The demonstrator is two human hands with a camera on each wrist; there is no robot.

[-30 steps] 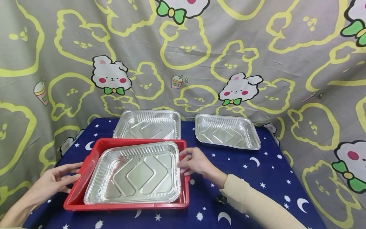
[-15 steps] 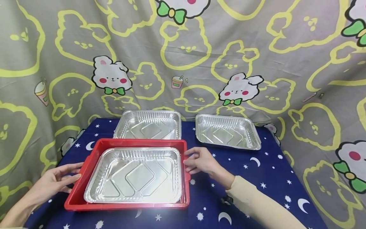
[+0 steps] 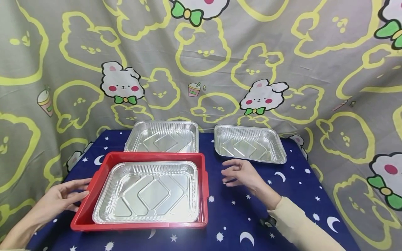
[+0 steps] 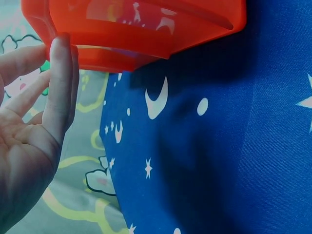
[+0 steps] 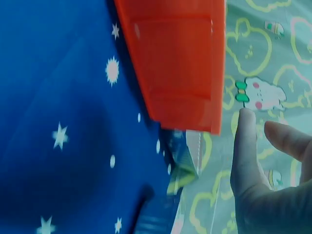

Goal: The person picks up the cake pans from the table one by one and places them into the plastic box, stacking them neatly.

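In the head view a red plastic tray stands on the table, with an aluminum foil pan lying flat inside it. My left hand holds the tray's left rim. The left wrist view shows fingertips of the left hand on either side of the edge of the red tray. Right of the tray, and apart from it, my right hand hovers over the table with fingers loosely bent and nothing in them. In the right wrist view the right hand is separated from the red tray.
Two more foil pans stand at the back: the left pan is partly hidden behind the red tray, the right pan lies beyond my right hand. A starry blue cloth covers the table. A patterned curtain hangs behind.
The foil pan's right side has dropped, so the pan sits level in the red tray. My right hand has let go of it and moved right. The left hand has stayed put.
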